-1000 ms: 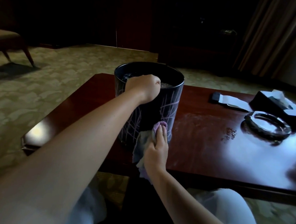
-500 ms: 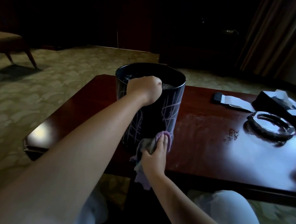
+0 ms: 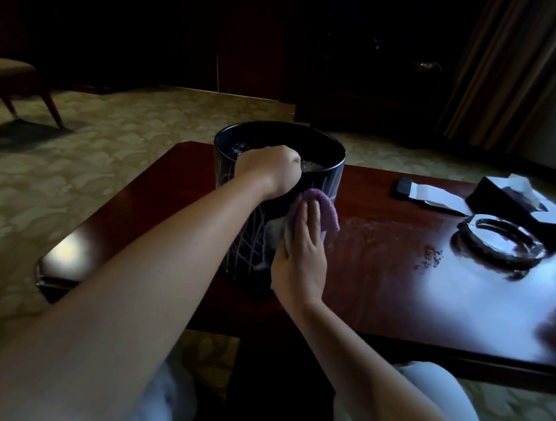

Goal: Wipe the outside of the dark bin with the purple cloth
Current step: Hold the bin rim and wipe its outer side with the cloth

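Cloth (image 3: 317, 211) raised, under right hand (image 3: 300, 260)

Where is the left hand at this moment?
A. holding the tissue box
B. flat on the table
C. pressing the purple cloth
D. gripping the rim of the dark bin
D: the left hand curls over the near rim of the dark bin, while the right hand presses the purple cloth on its side.

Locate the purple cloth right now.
In the head view, the purple cloth is near centre, pressed flat by the right hand against the near side of the dark bin, just below the left hand gripping the rim.
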